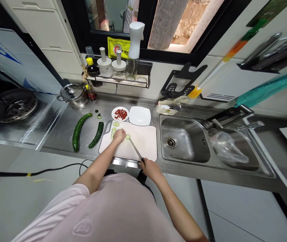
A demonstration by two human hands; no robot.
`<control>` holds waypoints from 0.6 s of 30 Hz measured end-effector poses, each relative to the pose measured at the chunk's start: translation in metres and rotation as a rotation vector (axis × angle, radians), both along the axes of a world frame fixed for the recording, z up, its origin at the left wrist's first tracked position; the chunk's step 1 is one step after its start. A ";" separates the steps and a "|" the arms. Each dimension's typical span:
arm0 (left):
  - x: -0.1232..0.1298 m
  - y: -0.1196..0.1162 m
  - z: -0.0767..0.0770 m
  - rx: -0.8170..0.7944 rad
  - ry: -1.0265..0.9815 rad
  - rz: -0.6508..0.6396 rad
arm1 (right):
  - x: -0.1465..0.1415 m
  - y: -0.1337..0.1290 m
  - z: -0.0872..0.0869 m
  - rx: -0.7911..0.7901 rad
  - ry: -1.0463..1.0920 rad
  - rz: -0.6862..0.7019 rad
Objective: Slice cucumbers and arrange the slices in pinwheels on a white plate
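Observation:
My right hand (152, 168) grips the dark handle of a knife (136, 149), whose blade points up and left across the white cutting board (146, 143). At the blade's tip is a pale cucumber slice (127, 136). Just left of that slice, my left hand (119, 135) is closed with its fingers curled together; whatever it may hold is hidden. More cucumber slices (113, 131) lie in a row along the board's left side, beside my left hand. A shorter cucumber (96, 135) and a longer one (79, 131) rest on the steel counter to the left.
Behind the board stand a plate of chopped red pieces (120, 114) and a square white plate (139, 116). A steel sink (183, 148) adjoins on the right, with a plastic bag (228, 148) in its second basin. A lidded pot (73, 95) sits back left, below a bottle shelf (123, 80).

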State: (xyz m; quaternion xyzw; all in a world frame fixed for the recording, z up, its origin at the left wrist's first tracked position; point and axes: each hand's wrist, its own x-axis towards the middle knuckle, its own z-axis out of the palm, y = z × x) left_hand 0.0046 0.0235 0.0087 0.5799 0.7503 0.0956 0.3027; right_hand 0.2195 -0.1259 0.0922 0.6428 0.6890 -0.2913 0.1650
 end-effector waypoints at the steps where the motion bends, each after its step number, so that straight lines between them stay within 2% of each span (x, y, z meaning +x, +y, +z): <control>1: 0.000 0.000 0.000 0.001 -0.003 -0.002 | -0.001 0.001 0.000 0.001 0.000 0.000; 11: 0.000 0.000 0.005 -0.023 0.007 0.002 | -0.015 0.017 0.000 0.031 -0.003 0.007; 18: 0.000 0.000 0.004 -0.015 0.001 -0.002 | -0.014 0.019 -0.003 0.041 0.003 0.013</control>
